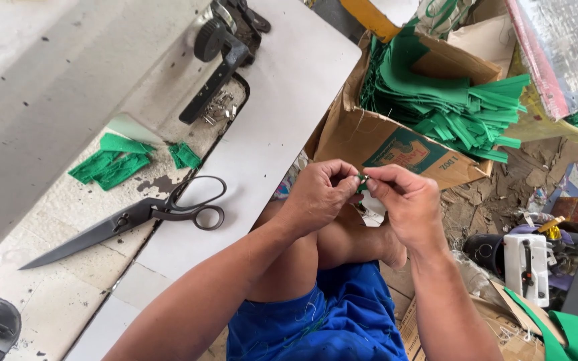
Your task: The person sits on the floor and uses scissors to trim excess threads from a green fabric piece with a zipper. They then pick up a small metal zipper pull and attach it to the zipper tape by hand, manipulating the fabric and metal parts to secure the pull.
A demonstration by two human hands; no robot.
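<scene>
"What were the hands doing?"

"The left hand (319,194) and right hand (406,200) met over the knees, fingertips pinched shut on a tiny green piece (362,179), held close to see it."

"And the scissors (135,217)?"

"They lay on the table (282,107) to the left, near reach. The box of green strips (463,110) sat far right."

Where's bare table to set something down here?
Free: the white table strip between the scissors and the cardboard box, and the near edge below the scissors. Crowded: green fabric scraps and the sewing machine parts top left.
</scene>
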